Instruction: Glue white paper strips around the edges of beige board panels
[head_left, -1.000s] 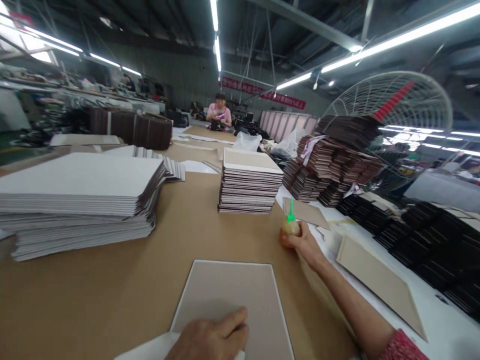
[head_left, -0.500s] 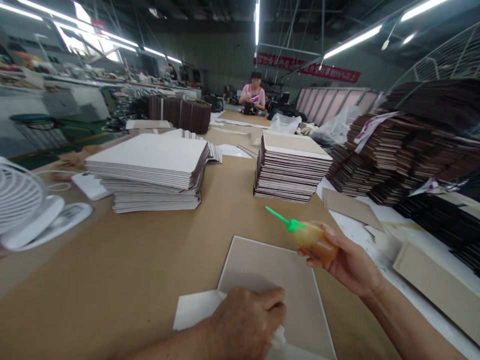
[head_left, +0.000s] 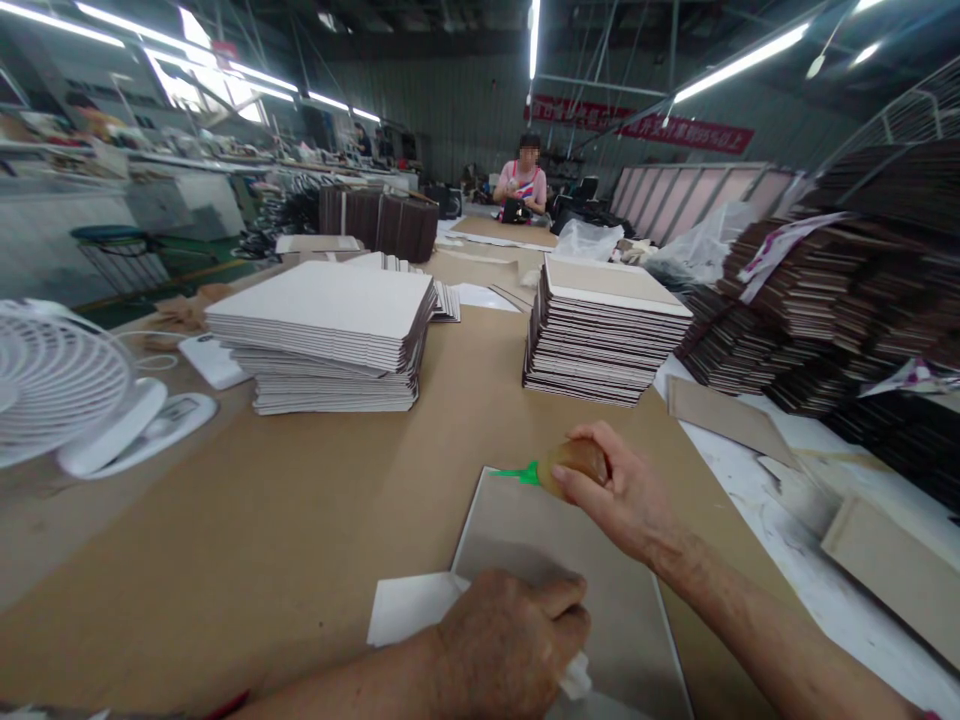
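Note:
A beige board with pale edges lies in front of me on the brown table covering. My right hand is wrapped round a squeeze bottle of amber liquid, tilted to the left. Its thin green nozzle reaches the board's far left corner; whether the tip touches, I cannot tell. Low on the board rests my left hand, fingers closed on a crumpled white cloth or tissue. From under this hand a flat white piece sticks out to the left.
Stacked boards stand behind, one pile on the left and another on the right. A white fan and a white phone-like object are at left. Dark stacked panels fill the right. A person works at the far end.
My right hand has moved left and turned the bottle, bringing the green nozzle down to the board's far corner. My left hand keeps its place on the board. The view has shifted slightly.

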